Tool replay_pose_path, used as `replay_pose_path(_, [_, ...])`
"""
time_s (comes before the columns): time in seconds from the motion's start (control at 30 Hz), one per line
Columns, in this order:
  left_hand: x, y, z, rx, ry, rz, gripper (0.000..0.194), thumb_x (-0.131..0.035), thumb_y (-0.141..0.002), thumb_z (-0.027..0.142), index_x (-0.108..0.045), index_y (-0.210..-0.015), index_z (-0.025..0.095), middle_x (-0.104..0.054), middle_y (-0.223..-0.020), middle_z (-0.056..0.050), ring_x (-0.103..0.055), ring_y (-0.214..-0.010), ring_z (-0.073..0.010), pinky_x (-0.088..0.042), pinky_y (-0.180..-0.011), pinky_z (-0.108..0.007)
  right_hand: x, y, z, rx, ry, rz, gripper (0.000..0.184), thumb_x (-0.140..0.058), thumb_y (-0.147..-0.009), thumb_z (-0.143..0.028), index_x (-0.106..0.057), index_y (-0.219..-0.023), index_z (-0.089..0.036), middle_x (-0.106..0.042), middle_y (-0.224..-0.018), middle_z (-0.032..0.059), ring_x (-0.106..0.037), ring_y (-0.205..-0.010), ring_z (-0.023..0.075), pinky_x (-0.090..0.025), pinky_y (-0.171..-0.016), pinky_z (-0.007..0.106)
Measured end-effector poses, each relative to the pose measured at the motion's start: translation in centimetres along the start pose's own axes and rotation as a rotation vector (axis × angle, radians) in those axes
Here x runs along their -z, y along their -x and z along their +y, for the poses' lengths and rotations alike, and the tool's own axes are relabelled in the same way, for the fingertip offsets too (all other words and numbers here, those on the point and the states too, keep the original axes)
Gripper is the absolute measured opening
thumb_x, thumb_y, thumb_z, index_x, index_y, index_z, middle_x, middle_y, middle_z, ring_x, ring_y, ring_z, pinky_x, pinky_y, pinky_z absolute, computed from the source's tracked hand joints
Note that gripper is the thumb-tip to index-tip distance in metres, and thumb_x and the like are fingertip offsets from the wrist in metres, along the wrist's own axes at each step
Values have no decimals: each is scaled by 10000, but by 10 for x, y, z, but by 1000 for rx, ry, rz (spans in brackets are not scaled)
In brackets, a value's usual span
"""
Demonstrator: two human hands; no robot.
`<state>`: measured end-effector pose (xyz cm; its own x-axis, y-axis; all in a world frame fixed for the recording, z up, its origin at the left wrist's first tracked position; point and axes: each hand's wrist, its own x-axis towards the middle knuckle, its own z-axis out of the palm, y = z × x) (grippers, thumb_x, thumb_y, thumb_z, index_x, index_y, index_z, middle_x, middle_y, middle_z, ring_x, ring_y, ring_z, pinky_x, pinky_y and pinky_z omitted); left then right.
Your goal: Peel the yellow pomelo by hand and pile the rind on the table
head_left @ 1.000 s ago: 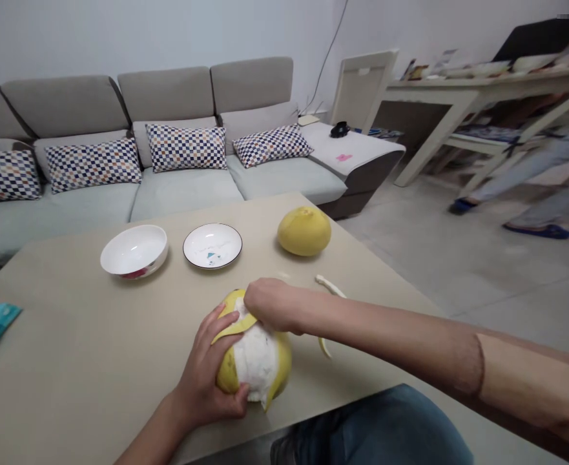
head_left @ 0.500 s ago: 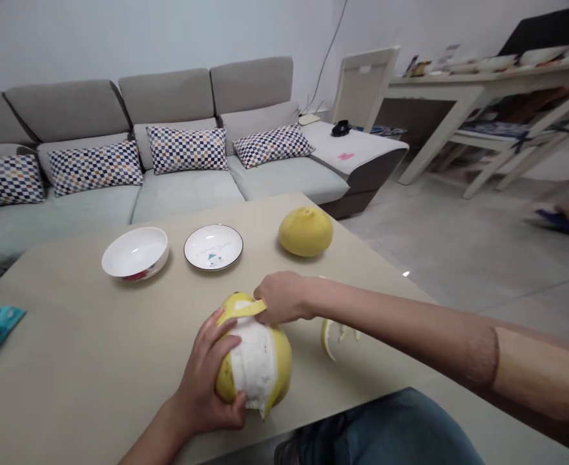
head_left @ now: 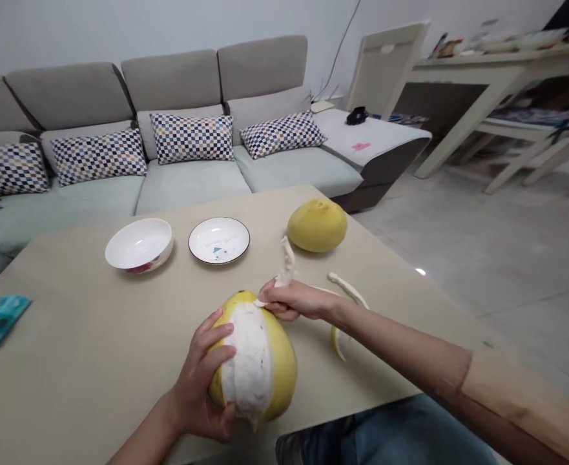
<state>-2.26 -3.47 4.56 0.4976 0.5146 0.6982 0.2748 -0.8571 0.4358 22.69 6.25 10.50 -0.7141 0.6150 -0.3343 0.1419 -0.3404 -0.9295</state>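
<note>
At the beige table (head_left: 66,361) in front of the sofa (head_left: 187,190), my left hand (head_left: 201,381) grips a half-peeled pomelo (head_left: 252,365) just in front of me. My right hand (head_left: 294,300) pinches a strip of pith (head_left: 287,261) at its top. Beyond that hand sits a whole pomelo (head_left: 317,225).

Left hand (head_left: 199,381): palm and spread fingers (head_left: 219,336) clasping the left side of the pomelo (head_left: 248,368), thumb hidden | Left forearm (head_left: 143,436): bare, rising from the lower edge toward the pomelo | Right hand (head_left: 289,301): fingers pinched together, fingertips (head_left: 263,301) at the pomelo's upper right | Right forearm (head_left: 400,345): bare, reaching in from the right
</note>
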Motion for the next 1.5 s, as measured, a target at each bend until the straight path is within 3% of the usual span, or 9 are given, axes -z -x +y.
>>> replay_pose_path(0.17, [-1,9,-3,1,-6,55,602,-569,-809,401,-406,-1351,197,-419,-1368,-167,-296,-1411,-440,-305,-1108,-676,-7,-1,26,75,-232,186,494,-577,-748,-564,-251,-582,-231,-161,-490,-135,-92,-407,24,-71,-375,190])
replay_pose_path(0.3, [-1,11,-4,53,-25,96,562,-529,-854,447,-402,-1346,207,-419,-1365,-168,-305,-1412,-428,-328,-1099,-662,8,21,44,47,-309,331,497,-608,-775,-579,-294,-627,-223,-183,-520,-132,-128,-422,25,-95,-381,170])
replay_pose_path(0.5, [2,11,-15,216,-104,168,506,-473,-895,511,-416,-1298,208,-423,-1389,-177,-397,-1349,-369,-390,-1060,-601,51,72,55,-200,-318,354,485,-712,-771,-509,-360,-623,-211,-262,-477,-131,-141,-379,3,-42,-344,148])
replay_pose_path(0.7, [0,6,-14,460,-176,243,448,-486,-901,435,-425,-1292,224,-438,-1400,-147,-419,-1315,-319,-356,-1090,-565,53,90,64,-231,-334,419,551,-478,-895,-645,-253,-610,-231,-172,-465,-139,-95,-380,17,-85,-320,126])
replay_pose_path(0.87, [4,-5,-10,524,-180,172,457,-496,-905,373,-398,-1330,237,-421,-1410,-131,-396,-1335,-297,-325,-1126,-558,35,93,68,-174,-233,513,591,-478,-821,-758,-351,-618,-218,-211,-451,-133,-146,-379,23,-114,-337,147])
replay_pose_path(1.03, [13,-19,-2,580,-178,-8,468,-486,-916,343,-405,-1373,284,-364,-1443,-106,-360,-1371,-286,-326,-1143,-552,-16,86,51,-8,-15,610,366,-676,-806,-477,-480,-683,-192,-465,-543,-59,-449,-489,74,-327,-443,182])
replay_pose_path(1.13, [15,-31,4,608,-185,-67,456,-488,-924,344,-424,-1373,295,-341,-1464,-100,-338,-1389,-286,-324,-1149,-552,-52,74,37,281,454,714,150,-590,-864,-329,-596,-953,-208,-584,-795,4,-574,-726,139,-462,-593,243])
replay_pose_path(1.27, [16,-46,9,559,-174,-137,442,-476,-936,306,-438,-1376,306,-344,-1487,-88,-316,-1412,-274,-310,-1166,-536,-76,58,27,493,799,704,374,-608,-844,-218,-527,-1209,-225,-569,-1122,90,-576,-981,205,-519,-797,348])
replay_pose_path(1.5, [15,-57,4,505,-194,-159,491,-507,-917,274,-401,-1396,277,-402,-1469,-105,-333,-1404,-297,-316,-1154,-570,-80,46,16,373,1159,716,592,-670,-832,-377,-460,-1335,-150,-568,-1141,146,-581,-1003,278,-517,-824,420])
